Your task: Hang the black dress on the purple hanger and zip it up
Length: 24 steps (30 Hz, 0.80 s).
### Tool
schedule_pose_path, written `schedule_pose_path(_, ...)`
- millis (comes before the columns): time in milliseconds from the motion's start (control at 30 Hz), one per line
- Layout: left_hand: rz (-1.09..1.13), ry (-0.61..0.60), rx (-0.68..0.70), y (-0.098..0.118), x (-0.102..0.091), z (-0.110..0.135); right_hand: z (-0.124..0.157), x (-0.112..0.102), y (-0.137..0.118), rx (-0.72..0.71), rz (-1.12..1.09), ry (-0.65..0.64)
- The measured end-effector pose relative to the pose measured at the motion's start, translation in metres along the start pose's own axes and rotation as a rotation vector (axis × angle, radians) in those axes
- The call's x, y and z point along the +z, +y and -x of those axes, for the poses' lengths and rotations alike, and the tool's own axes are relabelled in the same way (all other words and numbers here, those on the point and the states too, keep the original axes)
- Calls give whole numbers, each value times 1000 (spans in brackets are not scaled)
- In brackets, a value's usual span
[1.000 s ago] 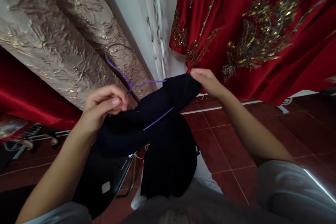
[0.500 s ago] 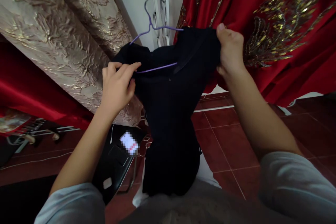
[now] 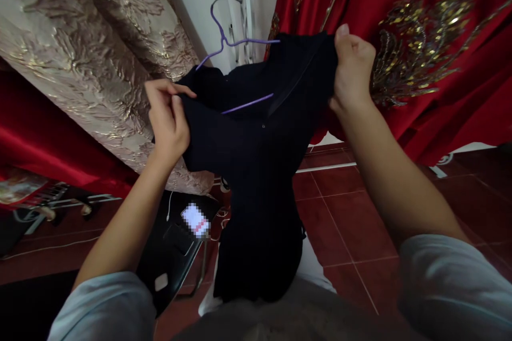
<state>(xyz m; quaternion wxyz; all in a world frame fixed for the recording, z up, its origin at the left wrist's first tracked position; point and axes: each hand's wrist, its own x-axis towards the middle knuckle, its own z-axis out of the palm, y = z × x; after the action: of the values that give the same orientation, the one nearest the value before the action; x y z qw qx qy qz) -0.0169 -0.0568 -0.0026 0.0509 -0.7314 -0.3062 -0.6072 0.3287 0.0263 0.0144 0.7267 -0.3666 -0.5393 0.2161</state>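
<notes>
While your left hand (image 3: pixel 166 122) pinches one shoulder edge of the near-black blue cloth garment (image 3: pixel 260 162), thumb against fingers, the cloth spreads out between your two hands and hangs down. Next comes the thin purple wire hanger (image 3: pixel 250 40), tucked inside it. Its hook and top arms stick out at the wide neck, and its bottom bar shows through the opening. The hanger looks light and stiff, and it may slide about. The garment looks soft, floppy and light, so it will likely sag if you hold just the middle. Both shoulders seem the best places to grip. Last, your right hand (image 3: pixel 354 74) curls tight around the other shoulder.
</notes>
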Motion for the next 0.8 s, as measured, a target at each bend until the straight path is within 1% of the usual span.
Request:
schedule_pose_path(33, 42, 62, 6, -1, 3, -4, -3, -1, -1, 18, -16, 26)
schedule_pose_path(67, 76, 94, -4, -2, 5, -9, -4, -3, -3, 36, -38, 56)
schedule_pose_path(133, 115, 91, -69, -4, 9, -16, 2, -10, -6, 30, -65, 101)
schedule_pose_path(200, 107, 41, -164, -6, 11, -21, 16, -19, -8, -29, -76, 113)
schedule_pose_path(267, 42, 0, -228, -9, 13, -22, 33, -29, -8, -87, -68, 102)
schedule_pose_path(367, -109, -86, -240, -17, 17, -18, 53, -38, -7, -97, -22, 65)
schedule_pose_path(467, -237, -191, -199, -25, 19, -10, 60, -40, -6, -103, -52, 51)
schedule_pose_path(533, -289, -200, -162, -29, 16, -6, 60, -39, -5, -117, -101, 52)
schedule_pose_path(633, -329, -180, -152, -32, 3, -8, 60, -38, 0, -84, -138, 47)
schedule_pose_path(733, -324, -182, -241, -37, -8, -19, 60, -37, 6, -45, -142, 43)
schedule_pose_path(800, -239, -153, -353, -40, -7, -30, 61, -36, 9, -25, -129, 44)
